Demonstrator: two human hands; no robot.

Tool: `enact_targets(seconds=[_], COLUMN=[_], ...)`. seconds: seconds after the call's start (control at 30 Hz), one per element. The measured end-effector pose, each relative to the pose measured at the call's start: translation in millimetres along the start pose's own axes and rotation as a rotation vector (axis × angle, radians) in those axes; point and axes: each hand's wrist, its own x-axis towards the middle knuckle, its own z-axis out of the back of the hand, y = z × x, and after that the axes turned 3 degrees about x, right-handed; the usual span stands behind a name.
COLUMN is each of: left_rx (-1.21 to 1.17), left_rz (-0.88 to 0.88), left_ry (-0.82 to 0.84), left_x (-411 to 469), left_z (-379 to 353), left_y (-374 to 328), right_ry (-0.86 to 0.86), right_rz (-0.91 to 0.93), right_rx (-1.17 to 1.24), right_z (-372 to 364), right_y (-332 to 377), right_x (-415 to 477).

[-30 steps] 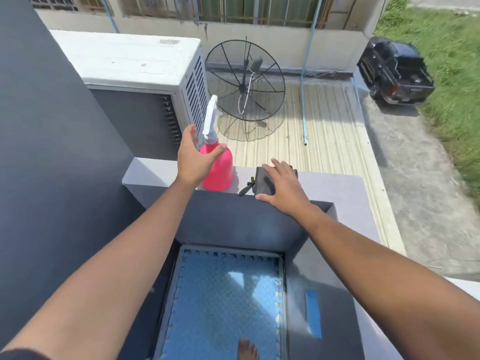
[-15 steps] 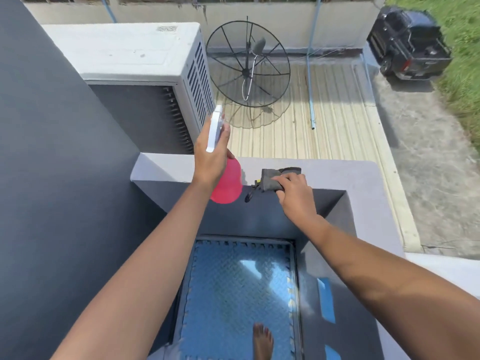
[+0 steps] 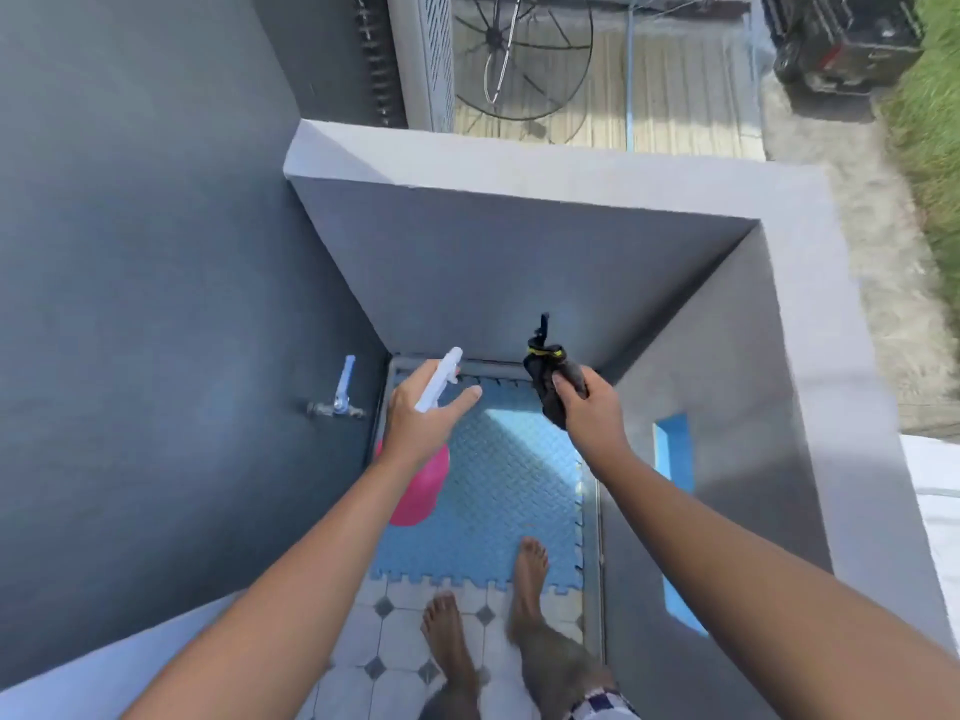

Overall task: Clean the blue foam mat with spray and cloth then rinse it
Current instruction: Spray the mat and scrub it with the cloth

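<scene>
Both hands are loaded over the blue interlocking foam mat (image 3: 498,491) on the floor: left hand (image 3: 421,428) wraps the pink plastic spray bottle (image 3: 418,491), nozzle forward to spray, while right hand (image 3: 589,407) pinches the dark cloth (image 3: 545,387), ready for wiping.

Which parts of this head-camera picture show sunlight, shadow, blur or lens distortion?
Head view: a sunlit patch falls on the blue foam mat, the rest in the wall's shadow; the wide lens splays the wall edges; the parked vehicle and frame edges look smeared.
</scene>
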Motion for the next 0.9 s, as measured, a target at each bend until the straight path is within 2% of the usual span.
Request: enact_targets(seconds=[0.17, 0.43, 0.53, 0.67, 0.9], left_rx=[0.167, 0.334, 0.363, 0.409, 0.444], left_rz=[0.195, 0.376, 0.283, 0.145, 0.116], left_ry=[0.168, 0.205, 0.215, 0.308, 0.426], left_x=[-57, -80, -69, -38, 30], left_z=[-32, -114, -148, -188, -243], left_y=[162, 401, 471, 544, 588], right_ry=[0.057, 0.074, 0.072, 0.076, 0.030], right_rz=[-0.147, -0.141, -0.109, -0.025, 0.122], right_rx=[-0.042, -0.105, -0.115, -0.181, -0.229], right_z=[-43, -128, -153, -176, -190], right_y=[-115, -325, -393, -464, -521], right_x=[-38, 11, 44, 102, 201])
